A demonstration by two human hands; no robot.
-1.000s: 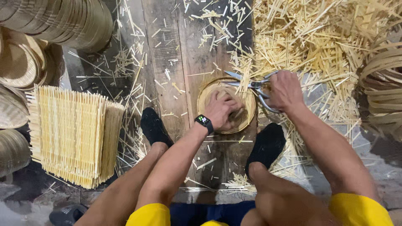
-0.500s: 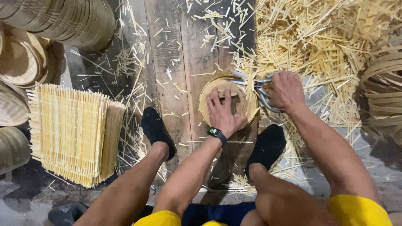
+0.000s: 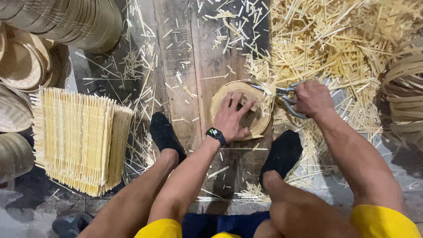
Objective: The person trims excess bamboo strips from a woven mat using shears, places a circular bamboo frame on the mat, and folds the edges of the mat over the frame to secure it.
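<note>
A round woven bamboo basket (image 3: 220,98) lies on the wooden floor between my feet. My left hand (image 3: 232,117) presses flat inside it, fingers spread, a dark watch on the wrist. My right hand (image 3: 312,98) grips metal shears (image 3: 282,93) at the basket's right rim, where pale bamboo strips stick out. The blades' tips are hidden among the strips.
A stack of square woven bamboo mats (image 3: 77,139) stands at the left. Finished round baskets (image 3: 22,66) pile at the far left and top left. A heap of bamboo offcuts (image 3: 330,44) covers the right. Bamboo hoops (image 3: 405,88) lie at the right edge. My black-socked feet (image 3: 282,154) flank the basket.
My left hand has shifted inside the basket and spread its fingers, and the basket has turned a little. The right hand with the shears stays at the rim.
</note>
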